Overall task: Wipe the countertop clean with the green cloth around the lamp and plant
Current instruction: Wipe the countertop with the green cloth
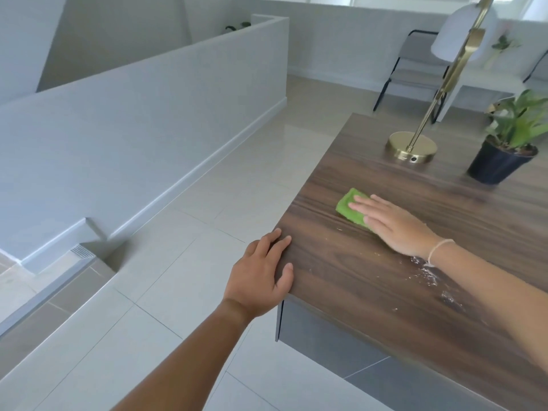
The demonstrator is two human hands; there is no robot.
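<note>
A folded green cloth [347,206] lies flat on the dark wood countertop [350,271]. My right hand [391,223] presses down on the cloth with fingers spread, covering its right part. My left hand [261,277] rests on the countertop's left edge, fingers curled over it, holding nothing. White powder and crumbs [427,274] are scattered on the wood beside my right wrist. Farther back stands a brass lamp with a round base [411,147] and a leaning stem. To its right is a green plant in a black pot [501,161].
The countertop's left edge drops to a pale tiled floor [184,221]. A low white wall [142,108] runs along the left. Behind the counter stands a black-framed chair [409,69] at a white table.
</note>
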